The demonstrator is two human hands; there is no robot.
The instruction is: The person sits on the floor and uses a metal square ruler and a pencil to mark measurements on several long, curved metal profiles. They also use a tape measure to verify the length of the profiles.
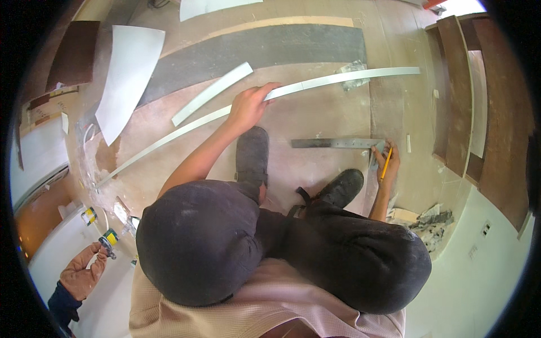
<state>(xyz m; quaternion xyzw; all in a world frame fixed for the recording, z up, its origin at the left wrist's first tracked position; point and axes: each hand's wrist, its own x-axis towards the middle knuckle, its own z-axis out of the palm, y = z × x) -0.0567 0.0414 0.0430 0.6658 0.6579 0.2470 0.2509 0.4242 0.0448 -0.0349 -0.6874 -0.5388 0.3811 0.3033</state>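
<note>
"Why is the strip (332,79) gripped at twelve o'clock by the left hand (247,108)?"

"Perhaps for steadiness. At three, square (344,143) and pencil (387,161) are gripped together by the right hand (393,160)."

The left forearm (198,151) is stretched forward and slanted inward beyond bent knees (197,242), the left hand (247,108) curled; the right forearm (382,197) is held nearly straight ahead, the right hand (391,162) flexed, less far forward.
</note>
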